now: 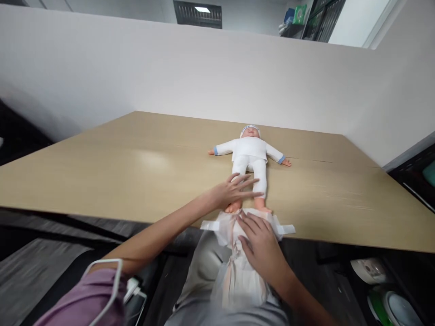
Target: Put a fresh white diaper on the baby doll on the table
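A baby doll [250,148] in white clothes with blue cuffs lies on its back, arms spread, feet toward me. My left hand [234,190] is stretched over the doll's lower legs with its fingers spread; whether it touches them I cannot tell. An unfolded diaper [243,285] lies from the table's front edge down over my lap, its two white tabs out to the sides. My right hand [261,244] rests on the upper part of the diaper, palm down, fingers stretched out.
The wide wooden-topped table [163,176] meets a white wall [190,72] at the back. Round containers [390,303] stand below at the right. A white cable [115,280] loops by my left sleeve.
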{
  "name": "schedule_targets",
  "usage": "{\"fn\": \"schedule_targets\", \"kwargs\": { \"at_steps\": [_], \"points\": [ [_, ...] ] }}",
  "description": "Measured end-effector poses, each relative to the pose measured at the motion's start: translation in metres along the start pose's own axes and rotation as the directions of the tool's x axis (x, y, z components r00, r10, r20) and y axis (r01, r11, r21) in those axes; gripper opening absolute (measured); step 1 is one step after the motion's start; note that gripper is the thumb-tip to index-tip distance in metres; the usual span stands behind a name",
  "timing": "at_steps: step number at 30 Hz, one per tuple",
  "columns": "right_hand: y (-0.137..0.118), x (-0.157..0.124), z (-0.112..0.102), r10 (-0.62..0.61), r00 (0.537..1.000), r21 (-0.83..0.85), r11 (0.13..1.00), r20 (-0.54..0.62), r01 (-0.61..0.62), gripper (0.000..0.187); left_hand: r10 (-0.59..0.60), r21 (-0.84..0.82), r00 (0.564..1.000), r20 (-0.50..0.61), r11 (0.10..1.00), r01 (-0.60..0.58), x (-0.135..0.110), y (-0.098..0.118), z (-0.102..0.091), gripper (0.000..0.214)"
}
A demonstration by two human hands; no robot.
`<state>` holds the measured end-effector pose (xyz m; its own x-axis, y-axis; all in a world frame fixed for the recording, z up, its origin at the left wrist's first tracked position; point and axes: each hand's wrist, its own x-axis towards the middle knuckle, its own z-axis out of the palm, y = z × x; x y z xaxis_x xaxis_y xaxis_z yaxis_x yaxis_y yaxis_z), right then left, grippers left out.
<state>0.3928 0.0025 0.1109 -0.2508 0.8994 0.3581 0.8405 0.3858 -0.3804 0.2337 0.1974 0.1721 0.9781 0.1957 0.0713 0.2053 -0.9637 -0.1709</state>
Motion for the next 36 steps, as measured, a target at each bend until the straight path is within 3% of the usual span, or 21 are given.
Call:
{"fn": "schedule_targets", "kwargs": {
  "at_steps": [3,9,12,19,25,30,36],
  "points": [
    [-0.003,0.0,-0.001,0.007,1.0,-0.003,1.0,0.006,-0.006,0.052,0.14,-0.001,0.989,-0.054,0.99,-0.14,0.011,-0.007,0.001,0.114],
    [0.002,-0.002,-0.005,-0.007,0.997,-0.015,1.0,0.077,0.008,0.057,0.335,-0.097,0.91,-0.243,0.925,-0.366,0.037,-0.026,0.009,0.04],
    [0.011,-0.001,-0.012,-0.038,0.982,-0.014,0.999,0.183,0.041,0.065,0.349,-0.127,0.882,-0.316,0.906,-0.404,0.049,-0.027,0.004,0.03],
    [0.033,0.027,-0.032,-0.04,0.916,0.031,0.999,0.399,0.029,0.077,0.148,-0.478,0.918,-0.367,0.817,-0.322,0.065,-0.045,-0.053,0.031],
    [0.058,0.066,-0.035,-0.06,0.875,0.054,0.998,0.479,0.039,0.068,-0.081,-0.706,0.911,-0.405,0.661,-0.255,0.075,-0.067,-0.09,0.035],
    [0.092,0.103,-0.017,-0.112,0.914,0.004,0.993,0.39,0.121,0.066,-0.185,-0.789,0.912,-0.367,0.58,-0.201,0.073,-0.075,-0.102,0.04],
    [0.144,0.167,-0.006,-0.226,0.95,-0.025,0.971,0.216,0.237,0.058,-0.198,-0.813,0.898,-0.394,0.531,-0.239,0.07,-0.084,-0.105,0.037]
  ]
}}
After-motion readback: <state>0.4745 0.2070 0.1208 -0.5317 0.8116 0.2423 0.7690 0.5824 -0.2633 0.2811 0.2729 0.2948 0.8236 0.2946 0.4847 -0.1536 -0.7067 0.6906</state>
